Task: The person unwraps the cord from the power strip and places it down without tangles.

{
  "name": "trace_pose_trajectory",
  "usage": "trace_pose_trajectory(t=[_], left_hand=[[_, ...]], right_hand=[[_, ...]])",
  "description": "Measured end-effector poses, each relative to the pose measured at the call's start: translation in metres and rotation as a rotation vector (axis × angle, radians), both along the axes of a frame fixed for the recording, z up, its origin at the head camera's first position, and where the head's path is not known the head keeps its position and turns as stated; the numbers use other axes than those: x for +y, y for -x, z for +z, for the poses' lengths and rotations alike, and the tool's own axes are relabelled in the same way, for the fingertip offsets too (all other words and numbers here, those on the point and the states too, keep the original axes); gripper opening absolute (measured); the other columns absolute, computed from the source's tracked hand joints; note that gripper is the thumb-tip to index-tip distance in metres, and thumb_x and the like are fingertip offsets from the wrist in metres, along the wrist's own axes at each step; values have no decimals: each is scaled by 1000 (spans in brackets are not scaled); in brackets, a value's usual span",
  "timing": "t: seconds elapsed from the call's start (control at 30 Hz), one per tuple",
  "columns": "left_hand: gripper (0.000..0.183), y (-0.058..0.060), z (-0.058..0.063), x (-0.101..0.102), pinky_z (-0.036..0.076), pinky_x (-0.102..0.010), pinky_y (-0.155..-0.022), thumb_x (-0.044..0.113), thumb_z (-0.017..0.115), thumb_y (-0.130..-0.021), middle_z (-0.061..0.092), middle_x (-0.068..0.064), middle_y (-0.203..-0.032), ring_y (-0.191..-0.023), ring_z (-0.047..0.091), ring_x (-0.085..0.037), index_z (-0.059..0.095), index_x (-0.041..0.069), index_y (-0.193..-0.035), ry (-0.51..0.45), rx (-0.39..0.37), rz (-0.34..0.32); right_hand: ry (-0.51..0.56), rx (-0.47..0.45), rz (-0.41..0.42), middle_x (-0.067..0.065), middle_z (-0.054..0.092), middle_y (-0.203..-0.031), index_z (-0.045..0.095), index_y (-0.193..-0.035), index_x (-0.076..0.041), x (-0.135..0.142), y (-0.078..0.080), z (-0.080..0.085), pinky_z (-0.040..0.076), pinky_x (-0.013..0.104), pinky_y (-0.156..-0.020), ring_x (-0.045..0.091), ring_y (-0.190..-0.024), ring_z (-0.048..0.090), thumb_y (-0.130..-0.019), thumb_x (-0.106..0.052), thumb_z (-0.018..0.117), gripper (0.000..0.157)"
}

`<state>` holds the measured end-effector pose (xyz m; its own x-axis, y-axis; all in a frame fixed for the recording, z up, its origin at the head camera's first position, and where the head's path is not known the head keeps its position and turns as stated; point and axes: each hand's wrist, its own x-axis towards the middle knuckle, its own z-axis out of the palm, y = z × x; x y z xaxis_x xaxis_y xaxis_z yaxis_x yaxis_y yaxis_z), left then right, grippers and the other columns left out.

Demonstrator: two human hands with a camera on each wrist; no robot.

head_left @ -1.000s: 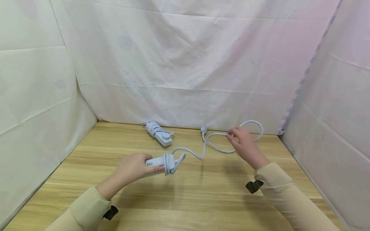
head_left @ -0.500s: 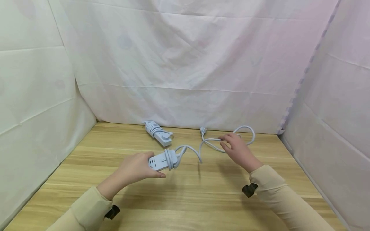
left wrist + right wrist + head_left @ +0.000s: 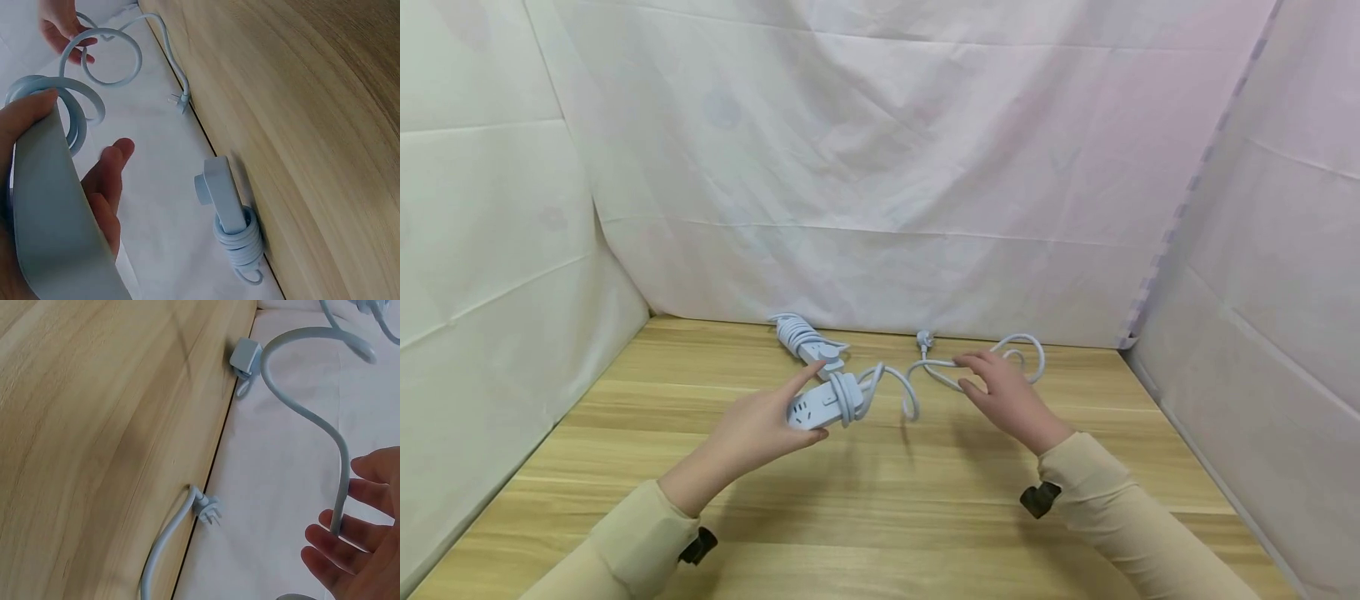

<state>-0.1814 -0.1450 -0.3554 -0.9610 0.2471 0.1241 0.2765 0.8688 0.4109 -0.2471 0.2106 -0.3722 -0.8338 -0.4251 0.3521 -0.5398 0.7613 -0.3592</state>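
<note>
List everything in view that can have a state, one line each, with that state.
Held power strip: lifted off the table.
Its cord: partly wound round one end, the rest unwound in loose loops.
Plug: prongs bare, in no socket.
Second power strip: lying on the table, wrapped in a coiled cord.
Left hand: holding the first strip.
Right hand: touching the loose cord, fingers parted.

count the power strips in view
2. One power strip is in the left hand, with cord looped around its end; a second power strip lies at the back of the table, wrapped in a coiled cord. I see no others.
</note>
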Motion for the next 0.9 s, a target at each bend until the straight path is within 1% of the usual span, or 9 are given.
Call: trace_pose_trajectory(t=[0.1,0.3,0.4,0.5,0.53,0.63,0.73,0.8,0.9], left_hand=[[89,1,1,0,37,-33,-48,47,78,-76,61,-1,-77,-57,49,-17,32,36,-152,5,24,-3],[83,3,1,-1,37,-31,-47,41,77,-80,63,-3,-81,-56,48,-16,34,35,-151,1,80,-19],[81,4,1,-3,36,-31,-45,41,75,-82,59,-1,-72,-54,47,-16,34,37,-151,12,89,-20],[79,5,1,-4,35,-31,-44,41,75,-82,57,-1,-71,-55,46,-16,35,37,-150,29,121,-18],[78,6,1,-5,35,-31,-44,41,75,-82,58,-2,-71,-55,47,-16,36,37,-150,35,132,-15],[76,7,2,-5,36,-31,-44,40,75,-82,62,-6,-82,-61,49,-16,39,36,-149,40,172,-9],[75,8,2,-5,36,-31,-44,38,75,-82,64,-7,-86,-62,49,-16,40,36,-148,32,192,-7],[75,9,3,-5,36,-30,-44,37,76,-82,63,-7,-87,-63,49,-16,40,36,-148,29,202,-7],[74,9,4,-5,36,-30,-46,36,76,-82,64,-8,-90,-65,50,-16,42,35,-147,26,217,-14]], right_hand=[[6,23,23,13,57,-128,60,-129,-5,-4,-2,0,44,52,-93,34,-116,55,-95,-15,64,36],[34,60,71,14,57,-128,60,-129,-4,-16,-11,4,44,52,-93,35,-117,54,-93,-12,65,37],[57,86,117,12,57,-126,60,-129,-4,-25,-18,7,46,50,-92,33,-116,55,-93,-12,65,37],[82,102,169,9,57,-126,60,-129,-5,-35,-25,12,47,47,-90,29,-116,54,-94,-12,64,36],[93,107,186,9,57,-126,60,-128,-5,-38,-27,13,48,45,-90,27,-116,54,-94,-12,64,35],[113,120,247,8,57,-127,61,-127,-4,-49,-34,16,49,40,-89,24,-114,56,-94,-12,65,34],[111,131,306,7,58,-125,62,-125,-4,-59,-38,16,50,35,-88,22,-109,59,-93,-11,65,32],[107,115,332,6,58,-126,62,-125,-4,-65,-40,15,50,34,-87,22,-106,60,-94,-11,65,32],[101,71,337,3,57,-127,60,-126,-5,-73,-42,13,49,35,-89,22,-106,60,-95,-14,64,33]])
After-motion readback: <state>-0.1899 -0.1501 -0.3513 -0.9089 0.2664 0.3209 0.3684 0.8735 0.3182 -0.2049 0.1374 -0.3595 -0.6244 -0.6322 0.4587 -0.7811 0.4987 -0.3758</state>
